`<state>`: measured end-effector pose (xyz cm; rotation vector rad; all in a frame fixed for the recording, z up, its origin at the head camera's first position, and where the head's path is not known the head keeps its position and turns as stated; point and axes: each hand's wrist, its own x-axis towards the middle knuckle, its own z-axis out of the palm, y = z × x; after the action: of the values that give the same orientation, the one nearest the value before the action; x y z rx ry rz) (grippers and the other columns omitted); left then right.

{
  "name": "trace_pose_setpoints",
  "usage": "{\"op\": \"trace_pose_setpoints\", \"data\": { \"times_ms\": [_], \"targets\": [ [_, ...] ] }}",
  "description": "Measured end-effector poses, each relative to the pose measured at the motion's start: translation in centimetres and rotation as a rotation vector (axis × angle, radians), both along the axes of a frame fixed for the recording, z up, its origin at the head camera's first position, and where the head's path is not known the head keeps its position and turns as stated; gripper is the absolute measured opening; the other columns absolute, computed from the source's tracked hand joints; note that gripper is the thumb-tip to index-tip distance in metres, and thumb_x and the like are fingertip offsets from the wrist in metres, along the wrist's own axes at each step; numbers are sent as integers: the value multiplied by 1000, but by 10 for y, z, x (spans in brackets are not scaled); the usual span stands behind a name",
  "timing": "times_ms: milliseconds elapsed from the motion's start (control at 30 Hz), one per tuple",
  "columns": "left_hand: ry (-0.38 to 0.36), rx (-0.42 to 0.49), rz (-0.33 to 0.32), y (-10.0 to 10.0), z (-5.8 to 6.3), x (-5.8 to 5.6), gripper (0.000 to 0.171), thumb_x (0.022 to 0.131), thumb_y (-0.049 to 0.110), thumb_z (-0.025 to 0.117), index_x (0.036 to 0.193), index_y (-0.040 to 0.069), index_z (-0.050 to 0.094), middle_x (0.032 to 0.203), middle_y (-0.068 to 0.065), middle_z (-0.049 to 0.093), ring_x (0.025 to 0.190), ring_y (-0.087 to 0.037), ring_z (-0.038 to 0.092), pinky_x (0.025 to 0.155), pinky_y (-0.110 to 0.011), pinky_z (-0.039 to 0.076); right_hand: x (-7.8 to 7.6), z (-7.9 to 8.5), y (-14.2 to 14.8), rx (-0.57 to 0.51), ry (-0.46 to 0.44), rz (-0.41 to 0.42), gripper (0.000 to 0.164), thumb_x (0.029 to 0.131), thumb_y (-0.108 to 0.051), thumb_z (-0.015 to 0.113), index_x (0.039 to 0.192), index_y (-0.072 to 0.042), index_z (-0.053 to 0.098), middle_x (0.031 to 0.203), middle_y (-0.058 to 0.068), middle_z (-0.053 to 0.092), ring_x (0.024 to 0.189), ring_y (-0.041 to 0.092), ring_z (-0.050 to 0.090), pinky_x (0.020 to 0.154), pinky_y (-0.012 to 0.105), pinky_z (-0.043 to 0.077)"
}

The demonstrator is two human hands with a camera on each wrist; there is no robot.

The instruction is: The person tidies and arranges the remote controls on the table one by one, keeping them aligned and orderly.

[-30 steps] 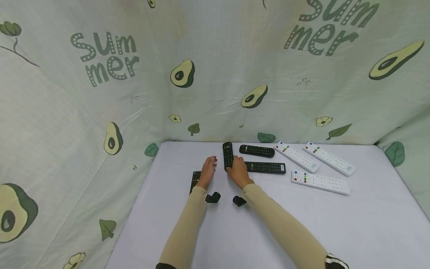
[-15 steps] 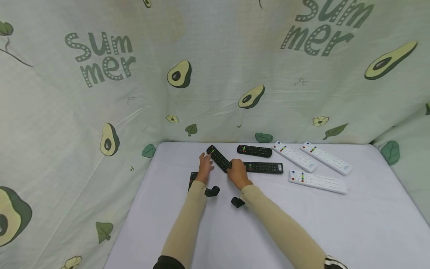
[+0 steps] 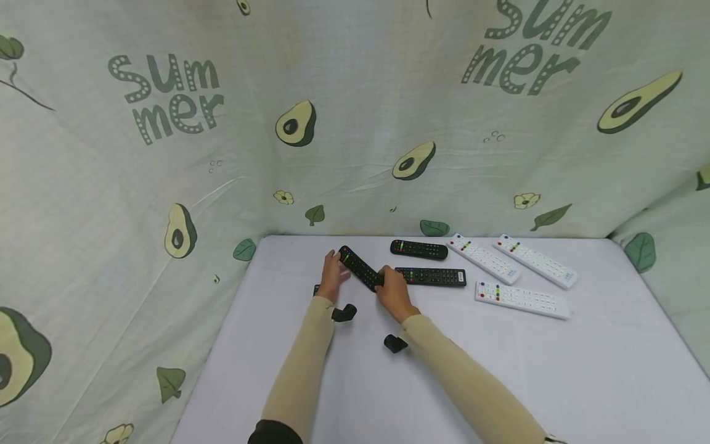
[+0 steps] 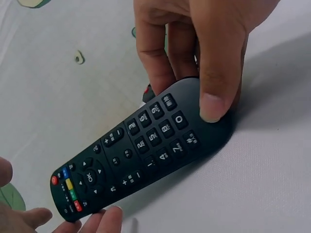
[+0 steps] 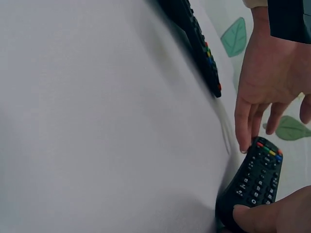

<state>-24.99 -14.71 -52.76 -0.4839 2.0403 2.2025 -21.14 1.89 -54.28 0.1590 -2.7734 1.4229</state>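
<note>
My right hand (image 3: 395, 293) grips a black remote control (image 3: 359, 269) by its near end, the thumb (image 4: 211, 107) pressed on the face below the number keys. The remote slants away to the left, its coloured buttons at the far end. Beside that end is my left hand (image 3: 331, 277); its outstretched fingertips (image 4: 112, 221) touch the remote's edge in the left wrist view, while the thumb stands apart. In the right wrist view the left hand (image 5: 267, 73) reaches down to the remote (image 5: 260, 174). Another black remote (image 3: 317, 288) lies mostly hidden behind the left wrist.
Two black remotes (image 3: 418, 249) (image 3: 431, 276) lie to the right of my hands on the white table (image 3: 610, 345). Farther right are three white remotes (image 3: 484, 259) (image 3: 535, 261) (image 3: 522, 300). A printed cloth (image 3: 355, 123) hangs behind the table.
The held remote has swung from pointing straight away to slanting left, its far end now at my left hand. The left hand now covers more of the remote behind it.
</note>
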Motion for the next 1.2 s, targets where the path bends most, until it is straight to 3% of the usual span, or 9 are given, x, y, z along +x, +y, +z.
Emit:
{"op": "trace_pose_setpoints", "data": {
  "times_ms": [133, 433, 567, 733, 933, 1200],
  "targets": [
    [19, -16, 7, 0, -1, 5, 56, 116, 28, 31, 164, -2, 28, 160, -26, 37, 129, -36, 53, 114, -51, 47, 9, -5, 5, -46, 2, 8, 27, 91, 10, 70, 118, 9, 66, 111, 26, 72, 109, 40, 71, 96, 53, 59],
    [82, -83, 18, 3, -4, 22, 40, 115, 19, 40, 146, -3, 54, 136, -23, 59, 99, -19, 63, 97, -46, 59, 35, -10, 26, -111, -22, 7, 34, 87, 7, 75, 120, 7, 66, 106, 21, 72, 93, 29, 67, 83, 47, 59],
    [110, -85, -1, 4, -1, 32, 36, 114, 16, 43, 139, -6, 59, 129, -21, 62, 95, -18, 65, 96, -50, 61, 50, -8, 33, -137, -38, -3, 34, 85, 7, 77, 117, 8, 67, 103, 20, 71, 90, 26, 68, 80, 43, 60],
    [113, -57, -32, 4, -1, 43, 32, 113, 12, 47, 133, -8, 61, 123, -19, 62, 95, -18, 66, 96, -51, 61, 69, -7, 38, -162, -128, -14, 35, 85, 6, 78, 119, 6, 67, 104, 16, 72, 91, 23, 69, 82, 42, 60],
    [90, -90, -54, 5, -1, 55, 27, 112, 12, 51, 128, -7, 63, 121, -16, 63, 93, -16, 66, 90, -43, 63, 91, -5, 40, -209, -198, -1, 39, 85, 5, 79, 122, 6, 67, 105, 14, 71, 92, 22, 68, 82, 42, 59],
    [60, -132, -123, 2, -10, 62, 26, 110, 9, 52, 127, -6, 65, 122, -17, 63, 93, -16, 66, 82, -33, 64, 115, -5, 36, -291, -240, 32, 50, 83, 7, 78, 130, 7, 63, 104, 14, 72, 91, 22, 71, 80, 41, 61]
  ]
}}
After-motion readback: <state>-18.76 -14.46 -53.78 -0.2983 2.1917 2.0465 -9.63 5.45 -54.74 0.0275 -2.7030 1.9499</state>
